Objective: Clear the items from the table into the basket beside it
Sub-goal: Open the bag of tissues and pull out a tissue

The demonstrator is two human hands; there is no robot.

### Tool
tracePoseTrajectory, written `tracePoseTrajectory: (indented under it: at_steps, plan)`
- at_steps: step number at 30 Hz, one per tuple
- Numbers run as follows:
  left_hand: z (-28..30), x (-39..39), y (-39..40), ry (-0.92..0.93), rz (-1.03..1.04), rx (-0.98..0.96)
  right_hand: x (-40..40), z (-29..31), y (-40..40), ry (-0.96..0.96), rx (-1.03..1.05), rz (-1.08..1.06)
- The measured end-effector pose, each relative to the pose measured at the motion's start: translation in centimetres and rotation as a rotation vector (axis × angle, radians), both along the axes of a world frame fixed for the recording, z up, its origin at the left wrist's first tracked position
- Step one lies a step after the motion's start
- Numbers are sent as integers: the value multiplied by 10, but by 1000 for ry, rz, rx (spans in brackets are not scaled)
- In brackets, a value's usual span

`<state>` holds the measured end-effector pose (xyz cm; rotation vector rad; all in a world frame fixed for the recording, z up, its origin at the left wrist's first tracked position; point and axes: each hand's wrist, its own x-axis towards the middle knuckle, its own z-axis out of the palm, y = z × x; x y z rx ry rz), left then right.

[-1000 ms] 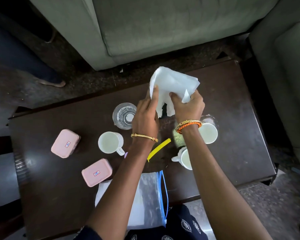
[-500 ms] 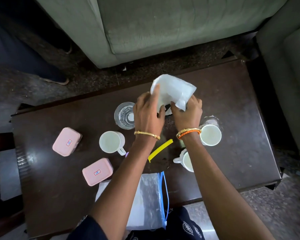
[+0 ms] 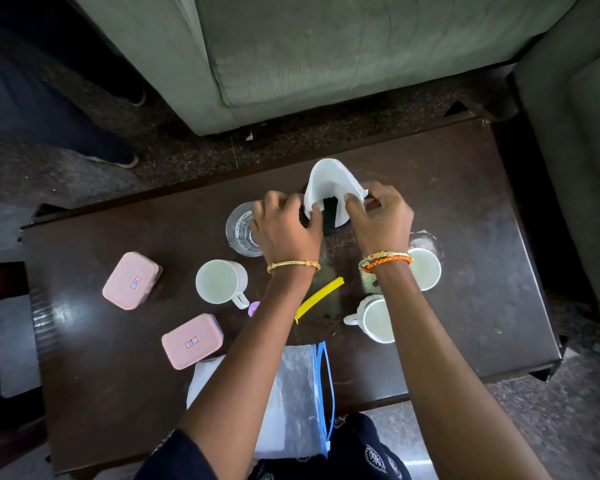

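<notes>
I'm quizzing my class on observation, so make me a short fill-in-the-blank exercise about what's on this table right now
1. Both hands, left and right, hold a folded ____ paper.
2. The two lidded boxes are ____ in colour.
3. The number of white mugs on the table is ____.
4. The thin strip between the forearms is ____.

Missing words: white; pink; three; yellow
</notes>
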<state>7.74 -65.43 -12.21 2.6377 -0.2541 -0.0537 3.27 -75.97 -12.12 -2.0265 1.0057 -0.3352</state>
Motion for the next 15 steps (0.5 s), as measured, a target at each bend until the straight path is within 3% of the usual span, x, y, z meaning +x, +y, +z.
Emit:
tracePoseTrajectory:
  at_steps: [4, 10, 15]
  plan:
    - [0, -4, -1, -43, 70, -76, 0, 3, 1, -68, -66, -31]
    - [-7, -11, -1, 71, 41, -64, 0, -1, 5, -26, -41, 14]
    - [-2, -24, 7, 65, 64, -211, -13, 14, 14, -201, 8, -110]
